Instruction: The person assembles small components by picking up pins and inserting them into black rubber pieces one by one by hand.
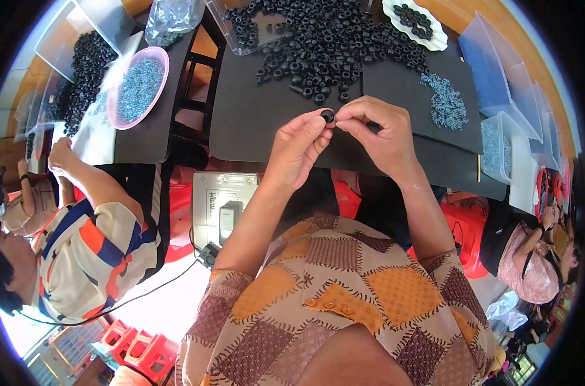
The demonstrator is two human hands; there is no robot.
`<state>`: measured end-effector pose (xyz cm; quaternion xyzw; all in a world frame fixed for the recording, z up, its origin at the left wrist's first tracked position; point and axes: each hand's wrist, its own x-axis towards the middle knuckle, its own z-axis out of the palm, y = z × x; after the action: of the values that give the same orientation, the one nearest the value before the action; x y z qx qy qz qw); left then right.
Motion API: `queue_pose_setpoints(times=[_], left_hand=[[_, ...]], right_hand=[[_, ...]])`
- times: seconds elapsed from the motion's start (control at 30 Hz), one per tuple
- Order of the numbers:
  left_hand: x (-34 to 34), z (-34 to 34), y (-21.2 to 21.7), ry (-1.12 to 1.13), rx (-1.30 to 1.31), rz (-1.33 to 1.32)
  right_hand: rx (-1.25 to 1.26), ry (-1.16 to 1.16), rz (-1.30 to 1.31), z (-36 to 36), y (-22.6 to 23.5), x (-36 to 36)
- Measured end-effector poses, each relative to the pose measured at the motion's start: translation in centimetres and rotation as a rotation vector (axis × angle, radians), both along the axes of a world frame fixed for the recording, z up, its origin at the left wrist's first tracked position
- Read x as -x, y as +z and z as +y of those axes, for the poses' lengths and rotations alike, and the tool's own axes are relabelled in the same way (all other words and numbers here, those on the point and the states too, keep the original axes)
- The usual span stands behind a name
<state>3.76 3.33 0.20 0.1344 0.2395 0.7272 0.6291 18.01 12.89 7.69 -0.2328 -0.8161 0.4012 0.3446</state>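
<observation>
Between the thumb and fingers of my left hand [295, 147] is a small round black plastic part [328, 116], its hollow face showing. My right hand [384, 132] is closed in a pinch right beside that part, fingertips almost touching it. Whatever those fingertips hold is too small to make out. A dark spot shows under the right fingers; I cannot tell whether it is another part or shadow. Just beyond both hands, a big heap of similar black parts [318, 48] spreads over the black tabletop [241, 122].
Small bluish pieces [444, 101] lie heaped at the right, near a clear tub [496, 145] of them. A white dish [439, 40] holds black parts. To the left, a person [93, 251] sits by a pink bowl [114, 109] of bluish pieces. Red stools [144, 350] stand behind.
</observation>
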Motion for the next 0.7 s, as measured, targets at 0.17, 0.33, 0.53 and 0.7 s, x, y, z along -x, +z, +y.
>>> queue_pose_setpoints(times=[0.17,0.33,0.53,0.7], left_hand=[[-0.4,0.1,0.2,0.019,0.017,0.149],[-0.1,-0.1,0.4,-0.009,0.074,0.327],[1.0,-0.7,-0.1,-0.161,0.033,0.184],[2.2,-0.5,-0.9,-0.167,-0.068,-0.073]], right_hand=[[-0.118,-0.017,-0.021,0.1,-0.3,-0.4],[-0.096,0.030,-0.119,0.8,0.0,-0.8],[0.189,0.260,-0.227,3.4,0.9,0.2],[0.110,0.183,-0.195,10.0,1.6,3.7]])
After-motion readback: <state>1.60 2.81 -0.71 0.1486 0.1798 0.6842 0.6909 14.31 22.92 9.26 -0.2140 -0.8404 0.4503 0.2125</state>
